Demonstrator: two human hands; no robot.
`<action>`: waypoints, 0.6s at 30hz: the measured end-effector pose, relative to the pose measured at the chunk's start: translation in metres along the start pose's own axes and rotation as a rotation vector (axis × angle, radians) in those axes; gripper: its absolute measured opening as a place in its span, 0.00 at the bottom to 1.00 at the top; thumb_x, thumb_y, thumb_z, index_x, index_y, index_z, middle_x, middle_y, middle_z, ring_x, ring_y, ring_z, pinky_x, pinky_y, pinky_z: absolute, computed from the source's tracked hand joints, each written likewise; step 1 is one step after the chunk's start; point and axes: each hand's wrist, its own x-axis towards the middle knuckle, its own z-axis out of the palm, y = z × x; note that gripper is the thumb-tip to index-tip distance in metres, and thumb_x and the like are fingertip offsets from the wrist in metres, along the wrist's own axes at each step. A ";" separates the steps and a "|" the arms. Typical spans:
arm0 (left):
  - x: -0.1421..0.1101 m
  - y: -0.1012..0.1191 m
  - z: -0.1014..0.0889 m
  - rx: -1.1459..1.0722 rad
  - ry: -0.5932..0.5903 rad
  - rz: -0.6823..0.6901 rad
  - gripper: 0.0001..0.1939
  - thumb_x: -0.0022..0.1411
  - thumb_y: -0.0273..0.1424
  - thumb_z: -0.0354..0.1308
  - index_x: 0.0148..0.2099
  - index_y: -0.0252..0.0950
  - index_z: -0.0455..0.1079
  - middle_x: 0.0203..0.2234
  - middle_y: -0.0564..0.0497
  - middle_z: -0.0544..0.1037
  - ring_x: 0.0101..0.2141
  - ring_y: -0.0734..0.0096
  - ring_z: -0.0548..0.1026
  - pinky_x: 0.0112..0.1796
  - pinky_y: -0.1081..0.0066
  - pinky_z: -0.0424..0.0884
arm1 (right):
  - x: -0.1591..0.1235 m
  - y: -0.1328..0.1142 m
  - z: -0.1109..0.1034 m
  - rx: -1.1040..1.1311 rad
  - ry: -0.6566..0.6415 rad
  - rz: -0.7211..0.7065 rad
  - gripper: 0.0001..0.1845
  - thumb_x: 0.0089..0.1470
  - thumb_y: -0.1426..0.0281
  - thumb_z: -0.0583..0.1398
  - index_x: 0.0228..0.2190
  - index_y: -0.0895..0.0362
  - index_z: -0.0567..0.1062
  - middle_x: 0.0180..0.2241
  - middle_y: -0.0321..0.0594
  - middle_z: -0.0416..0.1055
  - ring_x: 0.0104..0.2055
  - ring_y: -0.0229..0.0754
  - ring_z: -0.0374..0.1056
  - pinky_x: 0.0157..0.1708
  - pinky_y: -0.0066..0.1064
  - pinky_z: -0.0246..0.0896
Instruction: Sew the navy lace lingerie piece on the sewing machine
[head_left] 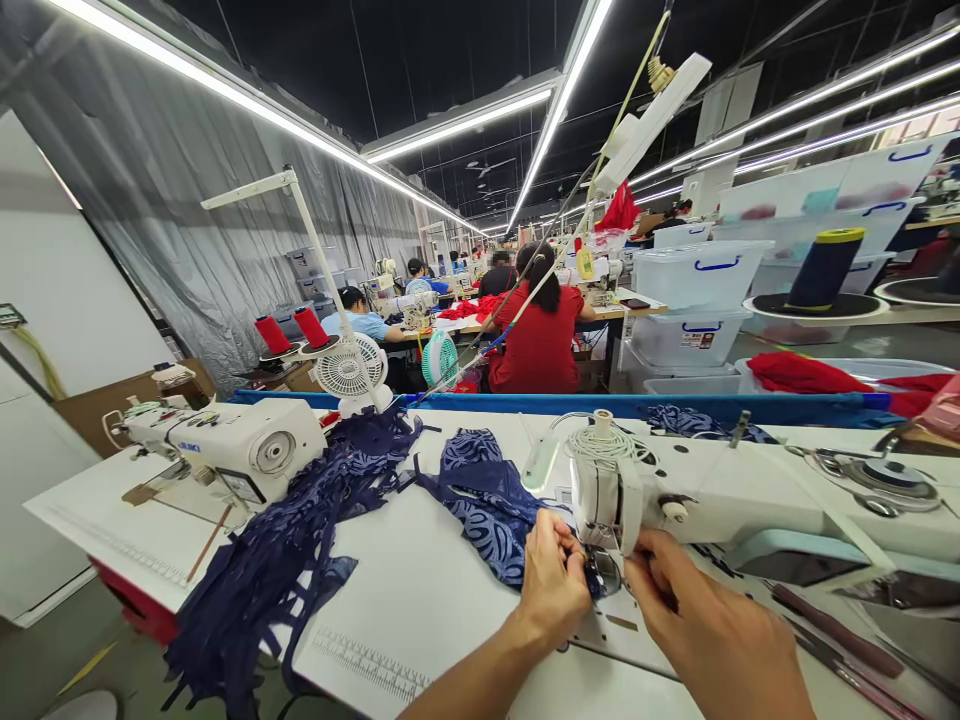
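Observation:
My left hand (553, 585) is pinched on a piece of navy patterned lace fabric (484, 510) right at the needle of the white sewing machine (720, 495) in front of me. My right hand (709, 630) is closed just to the right of the needle, its fingertips pressed to the same fabric under the machine head. The fabric trails left across the white table (420, 600). The needle itself is mostly hidden between my fingers.
A heap of navy lace strips (277, 570) hangs over the table's front left edge. A second white sewing machine (225, 445) and a small fan (349, 370) stand at left. Red cloth (802, 375), plastic bins (697, 275) and seated workers lie beyond.

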 end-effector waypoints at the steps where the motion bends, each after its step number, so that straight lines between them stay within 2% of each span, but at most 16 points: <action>1: 0.000 0.000 0.000 0.000 0.000 -0.001 0.18 0.55 0.13 0.53 0.40 0.41 0.58 0.32 0.54 0.71 0.38 0.65 0.70 0.40 0.69 0.61 | -0.002 0.003 0.001 0.003 0.007 -0.018 0.18 0.65 0.61 0.50 0.32 0.52 0.75 0.15 0.31 0.63 0.14 0.36 0.58 0.17 0.30 0.41; 4: 0.001 -0.003 0.002 0.001 0.003 -0.007 0.17 0.55 0.14 0.54 0.40 0.41 0.58 0.32 0.54 0.71 0.38 0.65 0.70 0.40 0.69 0.61 | -0.006 0.011 0.000 0.049 -0.058 -0.069 0.15 0.66 0.61 0.50 0.36 0.51 0.74 0.18 0.30 0.68 0.14 0.36 0.61 0.15 0.29 0.45; 7: 0.001 -0.005 0.002 0.003 0.004 -0.010 0.18 0.55 0.14 0.54 0.40 0.41 0.58 0.33 0.54 0.72 0.38 0.66 0.70 0.40 0.69 0.61 | -0.005 0.015 -0.005 0.117 -0.161 -0.111 0.10 0.67 0.61 0.52 0.38 0.50 0.70 0.20 0.25 0.69 0.14 0.32 0.61 0.16 0.23 0.54; 10: 0.001 -0.006 0.002 0.003 -0.002 -0.003 0.17 0.55 0.14 0.54 0.41 0.41 0.58 0.33 0.54 0.72 0.38 0.65 0.70 0.40 0.68 0.61 | 0.000 0.011 -0.009 0.062 -0.075 -0.128 0.13 0.70 0.61 0.49 0.41 0.51 0.70 0.20 0.25 0.70 0.15 0.32 0.63 0.17 0.23 0.55; 13: 0.001 -0.006 0.002 0.004 -0.002 0.006 0.17 0.56 0.15 0.54 0.40 0.41 0.58 0.33 0.54 0.72 0.38 0.65 0.70 0.41 0.68 0.61 | 0.004 0.004 -0.010 -0.064 0.045 -0.154 0.18 0.70 0.59 0.48 0.42 0.54 0.74 0.20 0.30 0.71 0.16 0.35 0.64 0.16 0.30 0.45; 15: 0.001 -0.006 0.002 0.004 0.002 0.008 0.16 0.56 0.15 0.55 0.40 0.41 0.58 0.33 0.53 0.72 0.39 0.65 0.70 0.41 0.68 0.61 | 0.005 -0.001 -0.010 -0.126 0.065 -0.155 0.19 0.70 0.59 0.50 0.40 0.55 0.76 0.18 0.33 0.69 0.17 0.36 0.64 0.17 0.32 0.40; 18: 0.001 -0.007 0.003 0.002 0.002 0.009 0.16 0.57 0.16 0.55 0.40 0.41 0.58 0.34 0.53 0.72 0.39 0.65 0.71 0.41 0.69 0.62 | 0.003 -0.008 -0.009 -0.182 0.057 -0.105 0.17 0.68 0.59 0.54 0.40 0.56 0.78 0.18 0.36 0.68 0.21 0.37 0.67 0.20 0.32 0.44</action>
